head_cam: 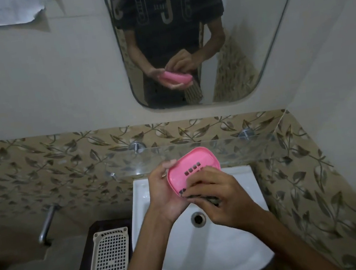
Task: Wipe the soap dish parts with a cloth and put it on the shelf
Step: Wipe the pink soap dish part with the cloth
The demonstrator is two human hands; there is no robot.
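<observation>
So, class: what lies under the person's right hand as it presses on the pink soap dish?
Under the right hand, a dark cloth pokes out at the fingertips, pressed on the pink soap dish. The hand covers most of the cloth and the dish's near part.

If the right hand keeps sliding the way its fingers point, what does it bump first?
Probably the left hand, which cradles the pink soap dish beneath those fingers; depth is hard to judge.
</observation>
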